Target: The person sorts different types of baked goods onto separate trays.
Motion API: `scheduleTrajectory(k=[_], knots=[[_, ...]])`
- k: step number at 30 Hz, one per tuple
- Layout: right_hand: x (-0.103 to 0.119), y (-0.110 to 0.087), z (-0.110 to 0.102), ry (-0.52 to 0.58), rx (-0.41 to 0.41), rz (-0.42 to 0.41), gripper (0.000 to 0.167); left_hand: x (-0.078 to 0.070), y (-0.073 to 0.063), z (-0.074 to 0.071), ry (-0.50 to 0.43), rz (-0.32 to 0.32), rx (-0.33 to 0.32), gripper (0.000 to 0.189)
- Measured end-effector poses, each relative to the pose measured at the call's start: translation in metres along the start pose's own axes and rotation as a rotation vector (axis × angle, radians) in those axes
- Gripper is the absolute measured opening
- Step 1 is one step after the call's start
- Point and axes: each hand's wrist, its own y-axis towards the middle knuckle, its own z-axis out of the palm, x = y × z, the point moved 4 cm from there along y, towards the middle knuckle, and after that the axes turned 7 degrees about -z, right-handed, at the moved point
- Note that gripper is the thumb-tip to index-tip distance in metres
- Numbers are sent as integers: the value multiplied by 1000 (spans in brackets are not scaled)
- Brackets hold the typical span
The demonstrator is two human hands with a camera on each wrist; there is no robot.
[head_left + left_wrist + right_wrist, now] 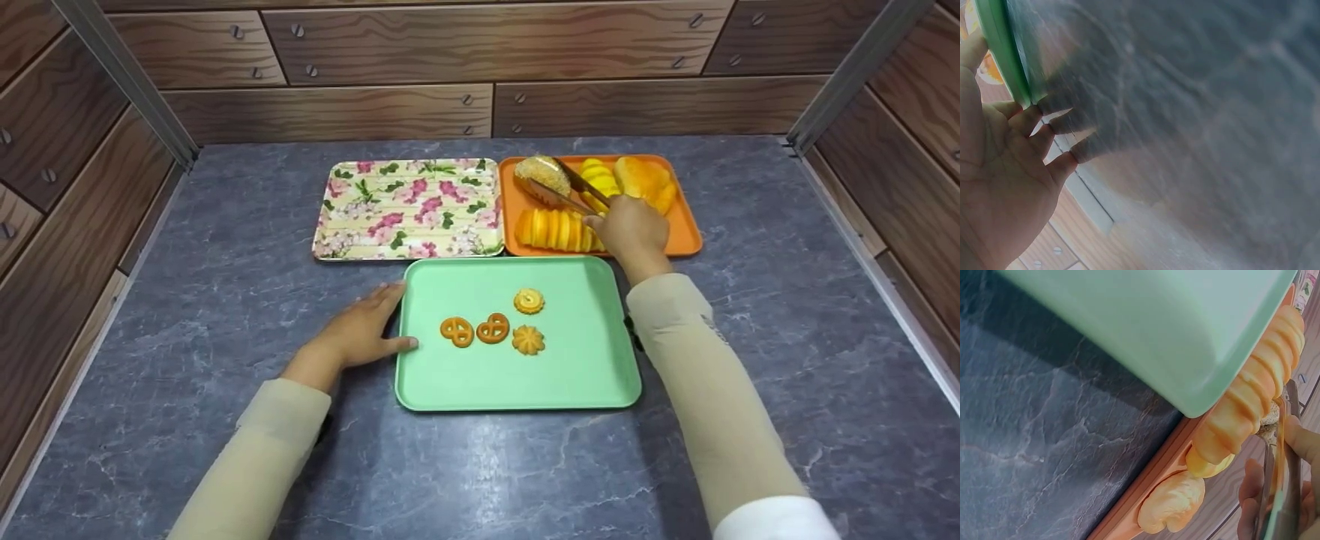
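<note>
the right hand [635,226] is curled round a pair of slim brown tongs [587,189], whose two arms reach about a rounded, seed-coated bun [541,177] at the back left of the rectangular orange tray [688,241]; whether they squeeze it, i cannot tell. a sliced orange-yellow loaf [556,229] lies just in front. the left hand [362,328] is spread, thumb apart from the fingers, and touches the left rim of the pale green rectangular tray [465,382], which holds two brown pretzels [457,331].

Left hand [358,331] with thumb wide of its fingers, right hand [635,227] (fingers curled) farther forward.
</note>
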Motion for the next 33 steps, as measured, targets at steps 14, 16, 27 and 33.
scheduleTrajectory(k=[14, 16, 27, 33], knots=[[-8, 1, 1, 84, -4, 39, 57, 1, 1, 1, -17, 5, -4, 94], [-9, 1, 1, 111, -7, 35, 59, 2, 1, 2, -17, -2, 1, 94], [-17, -7, -5, 248, -75, -40, 81, 0, 0, 0, -6, -23, 20, 94], [-21, -12, -6, 305, -109, -82, 81, 0, 0, 0, -3, -22, 15, 94]])
